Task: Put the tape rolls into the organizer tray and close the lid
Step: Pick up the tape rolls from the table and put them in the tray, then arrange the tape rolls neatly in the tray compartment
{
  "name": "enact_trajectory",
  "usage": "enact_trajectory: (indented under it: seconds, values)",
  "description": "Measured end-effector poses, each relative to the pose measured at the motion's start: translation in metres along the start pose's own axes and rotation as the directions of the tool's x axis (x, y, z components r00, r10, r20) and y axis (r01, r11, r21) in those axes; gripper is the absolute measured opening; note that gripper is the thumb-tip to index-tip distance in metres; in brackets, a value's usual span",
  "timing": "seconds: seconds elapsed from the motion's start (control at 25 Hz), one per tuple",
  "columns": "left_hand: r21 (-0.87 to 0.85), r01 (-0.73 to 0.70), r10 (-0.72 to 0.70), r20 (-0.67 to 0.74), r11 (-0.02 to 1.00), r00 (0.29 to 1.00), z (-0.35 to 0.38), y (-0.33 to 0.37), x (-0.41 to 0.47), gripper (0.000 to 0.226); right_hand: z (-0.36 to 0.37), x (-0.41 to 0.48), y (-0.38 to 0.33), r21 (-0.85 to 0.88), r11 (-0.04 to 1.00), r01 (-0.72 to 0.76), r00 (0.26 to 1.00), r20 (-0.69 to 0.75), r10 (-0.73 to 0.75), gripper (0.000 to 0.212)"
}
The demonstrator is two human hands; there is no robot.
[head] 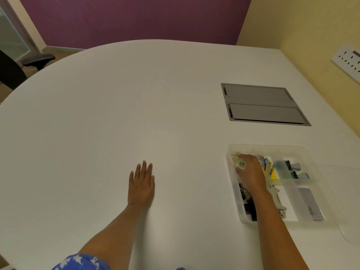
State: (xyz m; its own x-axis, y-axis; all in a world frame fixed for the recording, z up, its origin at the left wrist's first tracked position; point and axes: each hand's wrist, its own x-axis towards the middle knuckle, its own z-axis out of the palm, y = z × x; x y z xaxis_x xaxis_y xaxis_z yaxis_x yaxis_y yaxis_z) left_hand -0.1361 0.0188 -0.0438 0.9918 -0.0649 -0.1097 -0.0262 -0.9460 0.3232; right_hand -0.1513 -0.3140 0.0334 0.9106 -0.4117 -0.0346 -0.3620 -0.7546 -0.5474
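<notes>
A clear plastic organizer tray (272, 148) sits on the white table at the right, holding binder clips, sticky notes and other stationery. My right hand (251, 172) reaches into its far left compartment and grips a clear tape roll (242, 164); another clear roll (234, 157) lies just beyond it in the same compartment. The tray's transparent lid (342, 191) lies open to the right of the tray. My left hand (141, 184) rests flat on the table, fingers together, holding nothing.
A grey flip-cover cable box (263, 104) is set into the table beyond the tray. A socket panel (348, 61) is on the yellow wall at right. A black chair (19, 69) stands past the table's far left edge.
</notes>
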Motion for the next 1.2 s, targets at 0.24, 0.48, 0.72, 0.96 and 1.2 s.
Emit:
enact_trajectory:
  seconds: [0.24, 0.48, 0.72, 0.96, 1.2]
  values:
    - [0.003, 0.015, -0.015, 0.023, 1.000, 1.000, -0.002, 0.004, 0.000, 0.052, 0.001, -0.001, 0.004, -0.085, 0.989, 0.117, 0.990, 0.085, -0.110, 0.051]
    - [0.000, 0.018, -0.018, 0.066, 1.000, 0.998, -0.007, 0.008, -0.001, 0.052, -0.001, 0.002, 0.004, -0.123, 0.988, 0.090, 0.990, 0.116, -0.076, 0.050]
    - [-0.022, -0.055, 0.058, 0.128, 0.998, 0.990, -0.018, 0.022, -0.003, 0.050, -0.011, -0.003, 0.000, -0.100, 0.995, 0.032, 0.999, 0.027, -0.029, 0.043]
    - [-0.082, -0.214, 0.221, 0.092, 0.973, 0.971, -0.034, 0.067, 0.000, 0.045, -0.031, -0.006, -0.001, -0.027, 0.999, 0.018, 0.996, -0.093, -0.020, 0.038]
    - [-0.150, -0.356, 0.354, -0.041, 0.922, 0.934, -0.034, 0.147, 0.014, 0.035, -0.041, 0.008, 0.017, -0.008, 0.998, 0.061, 0.995, -0.074, -0.062, 0.036]
